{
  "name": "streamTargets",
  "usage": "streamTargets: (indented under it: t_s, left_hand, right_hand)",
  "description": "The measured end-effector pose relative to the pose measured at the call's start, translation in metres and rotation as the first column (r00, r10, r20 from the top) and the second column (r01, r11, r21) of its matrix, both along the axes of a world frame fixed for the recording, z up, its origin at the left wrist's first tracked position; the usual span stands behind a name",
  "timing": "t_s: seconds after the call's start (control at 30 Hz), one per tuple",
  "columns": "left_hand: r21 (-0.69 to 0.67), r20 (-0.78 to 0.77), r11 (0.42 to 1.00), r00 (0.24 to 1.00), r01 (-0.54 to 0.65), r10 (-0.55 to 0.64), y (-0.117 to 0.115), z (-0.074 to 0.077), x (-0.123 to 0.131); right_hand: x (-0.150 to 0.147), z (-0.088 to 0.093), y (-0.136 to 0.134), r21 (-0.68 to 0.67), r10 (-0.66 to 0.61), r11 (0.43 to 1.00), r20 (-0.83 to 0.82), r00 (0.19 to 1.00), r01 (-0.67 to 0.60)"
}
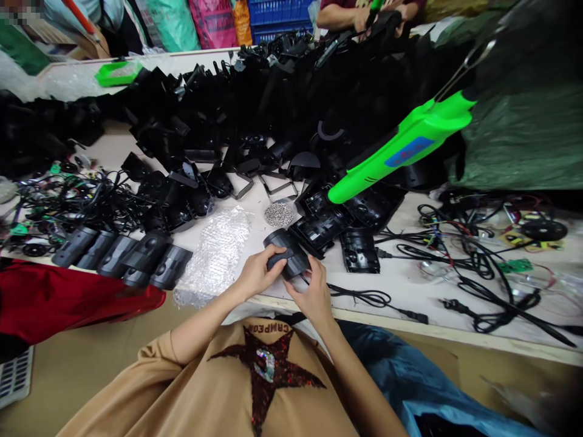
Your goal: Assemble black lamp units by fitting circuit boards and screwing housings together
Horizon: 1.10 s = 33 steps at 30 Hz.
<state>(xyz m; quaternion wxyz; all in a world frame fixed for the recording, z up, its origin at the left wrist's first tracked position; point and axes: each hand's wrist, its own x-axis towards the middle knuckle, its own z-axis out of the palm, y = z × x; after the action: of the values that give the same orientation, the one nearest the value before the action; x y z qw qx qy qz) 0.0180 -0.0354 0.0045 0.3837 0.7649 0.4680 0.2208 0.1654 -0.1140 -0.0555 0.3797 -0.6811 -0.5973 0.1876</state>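
Note:
Between both hands, at the table's front edge, is a black cylindrical plastic housing (295, 247) with a dark cable at its lower right. My left hand (260, 271) grips its left end, thumb pressed on the side. At the other end, my right hand (314, 291) has its fingers closed around the rim near the cable. Just behind lies a round dish of small metal screws (279, 213). Open black half-shells (359, 250) lie to the right of the housing. Above them hangs a bright green electric screwdriver (401, 149) on a metal hook.
Several finished-looking black cylinders (170, 267) line the left front edge beside bubble wrap (218, 252). Cables with plugs (364, 296) and circuit boards (517, 266) spread on the right. A big heap of black parts (273, 103) fills the back. Two other people work across the table.

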Motion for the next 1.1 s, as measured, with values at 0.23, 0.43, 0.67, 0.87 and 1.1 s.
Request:
streamTargets:
  t_s: [0.23,0.43,0.67,0.87,1.1]
  left_hand:
    - [-0.014,-0.068,1.000,0.998,0.009,-0.010,0.000,0.005,-0.001]
    - [-0.017,-0.080,1.000,0.997,-0.011,0.009,-0.003,0.010,-0.001]
    - [-0.001,-0.045,1.000,0.999,-0.012,0.011,-0.003,0.005,0.000]
    - [-0.024,-0.057,0.999,0.998,-0.029,0.027,-0.003,0.004,0.001]
    - [-0.019,-0.073,1.000,0.997,-0.026,0.024,-0.004,0.003,0.003]
  right_hand:
    - [0.062,0.074,0.041,0.327,-0.137,0.935,-0.029,0.990,0.139]
    - [0.111,0.129,0.167,0.260,0.169,0.963,-0.386,0.907,-0.069]
    - [0.090,0.137,0.201,0.230,0.294,0.953,-0.555,0.778,-0.197]
    - [0.067,0.149,0.180,0.314,0.394,0.918,-0.645,0.655,-0.242]
    - [0.048,0.161,0.125,0.473,0.355,0.880,-0.713,0.604,0.041]
